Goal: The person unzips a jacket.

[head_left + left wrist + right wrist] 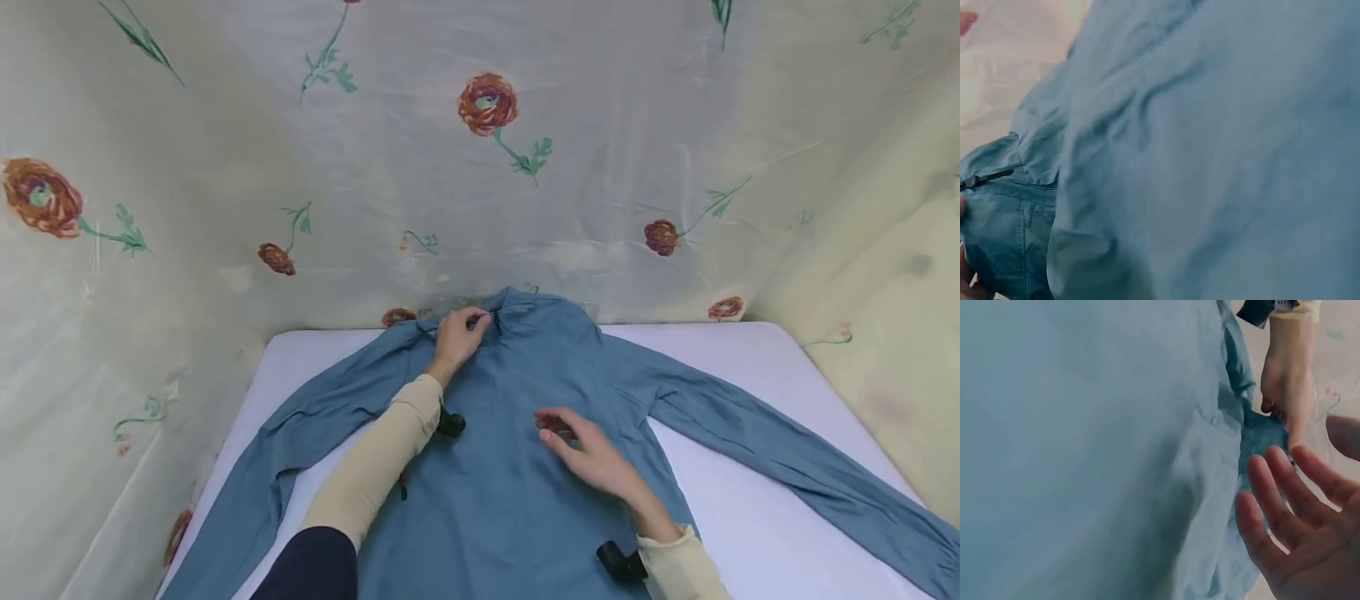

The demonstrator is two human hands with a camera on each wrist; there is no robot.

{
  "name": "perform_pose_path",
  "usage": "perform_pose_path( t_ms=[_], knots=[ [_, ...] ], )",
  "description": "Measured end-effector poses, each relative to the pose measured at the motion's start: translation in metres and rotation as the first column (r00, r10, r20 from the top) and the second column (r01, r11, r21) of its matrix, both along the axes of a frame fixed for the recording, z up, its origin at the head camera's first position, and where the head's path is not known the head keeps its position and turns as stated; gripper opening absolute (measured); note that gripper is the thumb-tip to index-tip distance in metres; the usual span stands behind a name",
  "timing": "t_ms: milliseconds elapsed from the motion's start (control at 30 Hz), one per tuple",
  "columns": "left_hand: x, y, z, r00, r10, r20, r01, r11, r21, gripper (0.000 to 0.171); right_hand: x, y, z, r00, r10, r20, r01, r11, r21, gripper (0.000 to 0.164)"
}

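A blue jacket (pixel 517 433) with long sleeves lies spread out, its collar (pixel 517 302) at the back edge of the table. My left hand (pixel 459 337) pinches the collar fabric beside the front zipper, where a dark zipper pull (pixel 985 178) hangs. In the left wrist view only its fingertips show, at the left edge, behind the collar flap. My right hand (pixel 588 454) hovers over the jacket's chest with relaxed fingers and holds nothing. The right wrist view shows that palm (pixel 1316 544) turned up, its fingers spread loosely.
The white table (pixel 750 508) shows on both sides of the jacket's body. One sleeve (pixel 780 446) stretches to the right front, the other (pixel 300 433) bends down the left. A flowered plastic sheet (pixel 600 167) rises behind the table and along its sides.
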State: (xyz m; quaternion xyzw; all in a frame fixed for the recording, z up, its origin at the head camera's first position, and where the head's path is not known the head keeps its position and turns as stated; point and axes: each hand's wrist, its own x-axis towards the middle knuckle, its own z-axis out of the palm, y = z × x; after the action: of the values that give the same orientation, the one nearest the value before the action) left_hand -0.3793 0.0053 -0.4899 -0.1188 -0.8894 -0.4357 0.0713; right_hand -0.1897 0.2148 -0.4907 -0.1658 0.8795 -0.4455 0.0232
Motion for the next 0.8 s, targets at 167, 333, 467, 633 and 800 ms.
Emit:
perform_pose_path(
  t_ms=[167,333,467,633,800],
  knots=[
    [0.009,-0.005,0.003,1.0,-0.015,-0.015,0.017,0.99,0.137,0.024,-0.025,-0.012,0.006,0.999,-0.033,-0.004,0.033,0.999,-0.043,0.038],
    [0.013,-0.009,0.008,1.0,0.0,0.016,-0.003,0.981,0.193,0.025,-0.046,-0.029,0.026,0.998,-0.04,0.052,0.047,0.989,-0.144,0.037],
    [0.014,-0.01,0.015,1.0,0.015,0.009,-0.017,0.98,0.198,0.028,-0.07,-0.039,0.042,0.997,-0.047,0.061,0.058,0.979,-0.194,0.036],
    [0.02,-0.013,0.016,1.0,0.025,0.005,-0.025,0.98,0.198,0.027,-0.101,-0.049,0.043,0.994,-0.092,0.061,0.098,0.989,-0.112,0.043],
    [0.025,-0.017,0.011,1.0,0.007,0.016,-0.01,0.98,0.196,0.028,-0.12,-0.063,0.035,0.984,-0.161,0.079,0.163,0.987,-0.017,0.041]
  ],
)
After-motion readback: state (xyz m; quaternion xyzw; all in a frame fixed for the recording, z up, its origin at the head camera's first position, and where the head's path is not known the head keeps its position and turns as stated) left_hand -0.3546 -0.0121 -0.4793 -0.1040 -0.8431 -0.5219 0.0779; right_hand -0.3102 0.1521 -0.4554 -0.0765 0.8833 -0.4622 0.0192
